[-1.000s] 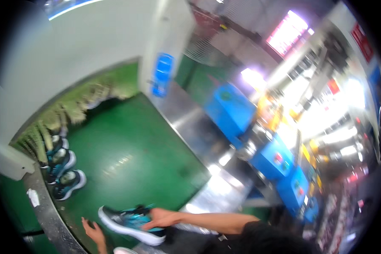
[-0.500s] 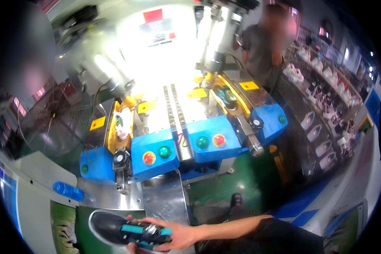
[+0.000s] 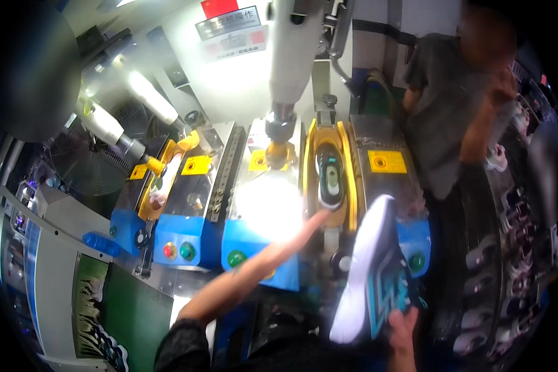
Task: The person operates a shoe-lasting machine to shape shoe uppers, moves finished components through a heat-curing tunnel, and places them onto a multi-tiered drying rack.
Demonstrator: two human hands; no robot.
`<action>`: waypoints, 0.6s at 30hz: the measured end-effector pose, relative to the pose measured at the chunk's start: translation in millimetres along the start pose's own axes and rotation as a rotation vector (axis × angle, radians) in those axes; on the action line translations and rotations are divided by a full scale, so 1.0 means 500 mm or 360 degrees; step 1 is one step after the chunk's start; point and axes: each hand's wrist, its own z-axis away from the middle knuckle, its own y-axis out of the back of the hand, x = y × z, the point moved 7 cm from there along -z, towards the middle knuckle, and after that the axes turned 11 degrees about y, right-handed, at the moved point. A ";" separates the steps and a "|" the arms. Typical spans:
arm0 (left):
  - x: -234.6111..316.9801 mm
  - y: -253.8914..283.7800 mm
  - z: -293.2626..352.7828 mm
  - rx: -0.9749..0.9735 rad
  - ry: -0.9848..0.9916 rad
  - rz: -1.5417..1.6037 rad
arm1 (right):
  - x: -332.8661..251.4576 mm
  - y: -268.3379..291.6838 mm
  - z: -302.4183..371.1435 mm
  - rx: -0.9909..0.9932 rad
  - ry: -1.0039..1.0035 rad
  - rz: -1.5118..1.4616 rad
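Note:
My right hand (image 3: pixel 403 325) grips a sneaker (image 3: pixel 378 279) with a thick white sole and a black upper with teal trim. The sneaker stands tilted on end, sole toward the left, in front of the right-hand station. My left hand (image 3: pixel 320 219) reaches across to the near end of another dark shoe (image 3: pixel 331 177), which lies between the yellow clamp pads (image 3: pixel 351 180) of that station. Its fingers are blurred and partly hidden at the shoe, so their grip cannot be made out.
Blue control boxes (image 3: pixel 178 240) with red and green buttons front the machine. At the left station a pale shoe (image 3: pixel 161 183) sits between yellow pads. A metal press arm (image 3: pixel 282 121) hangs left of the right station. Another person (image 3: pixel 446 105) stands at the right, beside racks of shoes (image 3: pixel 508 273).
The view has shifted toward the right station. My right hand has brought the sneaker from the lower left to the right and tipped it up. My left arm now reaches to the clamped shoe.

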 end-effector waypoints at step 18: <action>0.140 0.134 0.010 -0.0092 -0.0070 0.0139 | 0.043 0.024 -0.177 0.0248 -0.0114 0.0247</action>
